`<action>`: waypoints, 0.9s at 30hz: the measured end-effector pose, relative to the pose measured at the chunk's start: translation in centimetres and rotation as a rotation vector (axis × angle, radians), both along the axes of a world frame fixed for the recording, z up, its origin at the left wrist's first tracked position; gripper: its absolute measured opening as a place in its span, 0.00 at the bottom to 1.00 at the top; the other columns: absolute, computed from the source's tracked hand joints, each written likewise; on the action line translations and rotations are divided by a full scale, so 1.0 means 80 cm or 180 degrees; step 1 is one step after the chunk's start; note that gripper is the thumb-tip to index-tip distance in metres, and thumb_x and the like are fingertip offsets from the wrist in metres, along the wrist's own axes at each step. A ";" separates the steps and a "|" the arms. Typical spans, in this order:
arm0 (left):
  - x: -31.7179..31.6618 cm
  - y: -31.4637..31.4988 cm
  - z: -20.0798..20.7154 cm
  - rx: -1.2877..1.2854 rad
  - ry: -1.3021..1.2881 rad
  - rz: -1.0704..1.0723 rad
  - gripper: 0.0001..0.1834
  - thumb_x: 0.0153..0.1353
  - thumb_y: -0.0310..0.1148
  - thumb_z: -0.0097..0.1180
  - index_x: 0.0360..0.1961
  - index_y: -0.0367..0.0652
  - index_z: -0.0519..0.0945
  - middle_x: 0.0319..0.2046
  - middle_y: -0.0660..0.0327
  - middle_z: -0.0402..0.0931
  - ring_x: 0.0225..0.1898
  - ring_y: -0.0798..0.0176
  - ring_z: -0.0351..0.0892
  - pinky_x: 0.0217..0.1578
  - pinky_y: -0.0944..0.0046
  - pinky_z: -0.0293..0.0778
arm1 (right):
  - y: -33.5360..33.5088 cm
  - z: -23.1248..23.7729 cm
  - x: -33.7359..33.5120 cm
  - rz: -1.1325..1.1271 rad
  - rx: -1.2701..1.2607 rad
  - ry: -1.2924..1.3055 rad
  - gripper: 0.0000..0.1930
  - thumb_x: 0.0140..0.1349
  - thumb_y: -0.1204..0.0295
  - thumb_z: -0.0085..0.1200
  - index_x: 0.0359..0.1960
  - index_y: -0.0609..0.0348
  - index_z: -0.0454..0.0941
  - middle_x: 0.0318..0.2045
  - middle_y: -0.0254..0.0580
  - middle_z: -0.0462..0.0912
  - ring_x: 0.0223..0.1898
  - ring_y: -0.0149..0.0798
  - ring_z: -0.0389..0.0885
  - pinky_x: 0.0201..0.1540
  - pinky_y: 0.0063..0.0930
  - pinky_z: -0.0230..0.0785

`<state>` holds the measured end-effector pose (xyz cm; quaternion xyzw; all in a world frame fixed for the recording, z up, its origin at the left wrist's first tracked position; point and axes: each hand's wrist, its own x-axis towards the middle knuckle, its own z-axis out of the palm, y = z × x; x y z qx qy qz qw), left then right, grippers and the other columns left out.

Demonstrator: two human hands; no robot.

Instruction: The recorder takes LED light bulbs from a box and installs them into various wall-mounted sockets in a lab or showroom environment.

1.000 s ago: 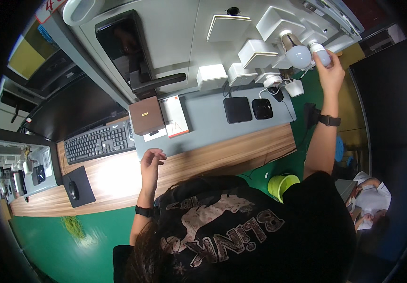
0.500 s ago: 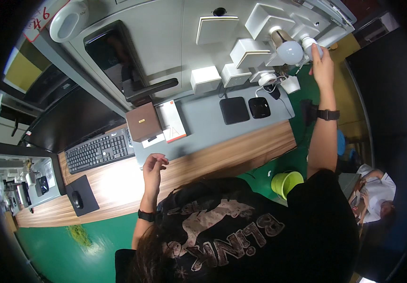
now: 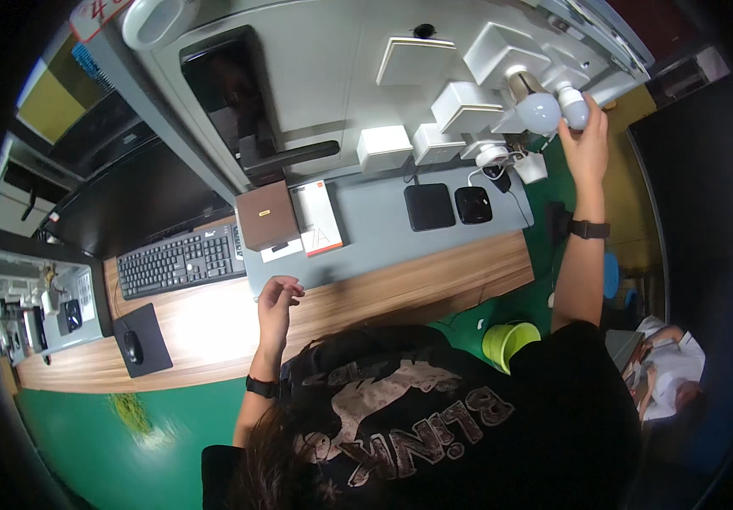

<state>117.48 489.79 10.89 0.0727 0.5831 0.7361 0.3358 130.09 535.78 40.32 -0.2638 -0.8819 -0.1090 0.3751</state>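
Note:
My right hand (image 3: 585, 144) reaches up to a small white light bulb (image 3: 574, 109) in a wall fitting. Its fingers curve along the bulb's right side and the thumb is at its lower left. Just left of it, a larger round bulb (image 3: 539, 113) sits in a metallic-collared holder (image 3: 523, 84). My left hand (image 3: 278, 304) hovers above the desk's front part, fingers loosely bent and slightly apart, with nothing seen in it. Nearest to it are a brown box (image 3: 266, 216) and a white flat box (image 3: 316, 223).
White box-shaped units (image 3: 385, 148) line the grey wall panel. On the desk lie two black flat devices (image 3: 429, 207), a keyboard (image 3: 181, 262) and a mouse (image 3: 133, 347). A yellow-green bucket (image 3: 506, 344) stands on the floor. Another person (image 3: 672, 370) sits at the far right.
The view has shifted, so the wall and desk appear further right and lower. My right fingers have moved from the bulb's front to its right side, uncovering more of it. My left hand stays put.

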 end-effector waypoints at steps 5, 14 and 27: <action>0.000 -0.002 -0.008 0.0073 0.0005 0.0003 0.07 0.62 0.24 0.44 0.37 0.40 0.75 0.30 0.63 0.76 0.33 0.70 0.76 0.35 0.71 0.68 | -0.006 0.001 -0.006 -0.0364 0.0366 0.0012 0.26 0.57 0.53 0.57 0.55 0.48 0.69 0.47 0.43 0.77 0.35 0.45 0.81 0.36 0.37 0.73; -0.001 -0.003 -0.010 -0.0032 0.0040 -0.0035 0.06 0.65 0.26 0.44 0.37 0.41 0.75 0.31 0.64 0.76 0.34 0.71 0.76 0.35 0.72 0.69 | 0.003 -0.001 -0.008 -0.0662 0.0102 0.0113 0.28 0.56 0.49 0.57 0.53 0.51 0.70 0.42 0.50 0.80 0.40 0.54 0.80 0.39 0.41 0.72; -0.001 0.004 -0.004 0.0023 -0.0104 -0.0091 0.08 0.62 0.23 0.42 0.37 0.40 0.74 0.30 0.63 0.76 0.33 0.70 0.75 0.34 0.72 0.68 | 0.003 0.002 -0.016 -0.0495 -0.1130 0.0761 0.30 0.55 0.47 0.57 0.49 0.60 0.72 0.25 0.50 0.82 0.16 0.38 0.78 0.23 0.30 0.70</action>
